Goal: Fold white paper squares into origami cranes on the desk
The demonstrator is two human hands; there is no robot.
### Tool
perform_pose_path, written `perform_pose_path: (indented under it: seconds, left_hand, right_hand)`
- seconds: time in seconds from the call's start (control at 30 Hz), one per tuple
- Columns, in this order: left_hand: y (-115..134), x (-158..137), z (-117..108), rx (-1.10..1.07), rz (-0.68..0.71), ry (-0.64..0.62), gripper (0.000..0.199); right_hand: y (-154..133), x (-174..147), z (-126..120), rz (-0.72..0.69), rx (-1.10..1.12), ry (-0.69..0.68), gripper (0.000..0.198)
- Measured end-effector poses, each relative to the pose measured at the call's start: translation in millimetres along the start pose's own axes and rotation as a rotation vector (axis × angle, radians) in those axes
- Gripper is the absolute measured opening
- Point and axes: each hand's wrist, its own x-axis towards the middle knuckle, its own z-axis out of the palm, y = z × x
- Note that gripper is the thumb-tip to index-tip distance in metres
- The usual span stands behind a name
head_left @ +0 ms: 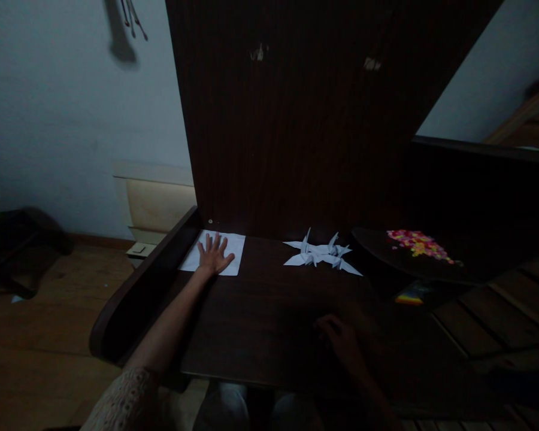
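Observation:
My left hand (214, 258) lies flat with its fingers spread on a white sheet of paper (238, 248) at the left end of the dark table. To the right of the sheet are several white folded paper cranes (317, 254), set close together with pointed wings sticking out. Nearer the front edge, my right hand (339, 338) is over the table in deep shadow, its fingers bent. Whether it holds anything is too dark to see. It is well apart from the sheet and the cranes.
A raised side board (135, 299) bounds the table (251, 335) on the left, and a tall dark panel (296, 131) stands behind it. Small pink, red and yellow pieces (417, 244) lie on a dark surface at the right. A rainbow-coloured item (408, 299) is below them.

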Motion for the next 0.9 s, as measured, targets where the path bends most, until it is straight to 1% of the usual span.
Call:
perform_pose_path:
  seconds: [0.07, 0.17, 0.33, 0.37, 0.4, 0.43, 0.5, 0.53, 0.57, 0.6, 0.67, 0.73, 0.8, 0.9]
  left_hand:
    - [-1, 2, 2, 0.003, 0.04, -0.044, 0.076]
    - [-2, 5, 4, -0.002, 0.006, -0.104, 0.084]
    - [0, 5, 4, -0.008, 0.002, -0.123, 0.096]
    - [0, 4, 3, -0.013, 0.002, -0.122, 0.096]
    - [0, 4, 3, -0.017, 0.001, -0.121, 0.096]
    - [0, 4, 3, -0.021, 0.001, -0.121, 0.096]
    - [0, 4, 3, -0.025, 0.0, -0.122, 0.096]
    - [0, 4, 2, -0.025, 0.001, -0.125, 0.095]
    - [-1, 4, 2, -0.025, 0.003, -0.128, 0.094]
    - [-1, 4, 1, -0.024, 0.004, -0.129, 0.093]
    - [-2, 5, -2, -0.02, 0.013, -0.124, 0.089]
    - [-3, 7, -6, -0.012, 0.035, -0.09, 0.083]
    - [-4, 10, -9, -0.006, 0.062, -0.033, 0.081]
    - [-7, 15, -9, -0.005, 0.069, 0.006, 0.086]
  right_hand:
    - [-1, 2, 0, -0.003, 0.005, -0.007, 0.035]
    - [-11, 10, 1, -0.035, -0.002, -0.036, 0.036]
    - [-45, 37, 5, -0.153, -0.131, -0.018, 0.031]
    - [-53, 44, 5, -0.169, -0.179, 0.013, 0.029]
    - [-60, 52, 6, -0.23, -0.229, 0.046, 0.027]
    - [-67, 60, 6, -0.323, -0.285, 0.09, 0.025]
    - [-78, 76, 7, -0.496, -0.394, 0.211, 0.019]
    - [-82, 83, 7, -0.542, -0.459, 0.24, 0.018]
    - [-85, 90, 8, -0.554, -0.535, 0.272, 0.019]
    - [-88, 96, 8, -0.526, -0.626, 0.298, 0.023]
    - [-91, 106, 8, -0.424, -0.816, 0.314, 0.035]
    - [-92, 115, 7, -0.363, -0.955, 0.271, 0.041]
    - [-91, 121, 5, -0.316, -1.049, 0.213, 0.04]
    - [-86, 127, 2, -0.295, -1.111, 0.15, 0.037]
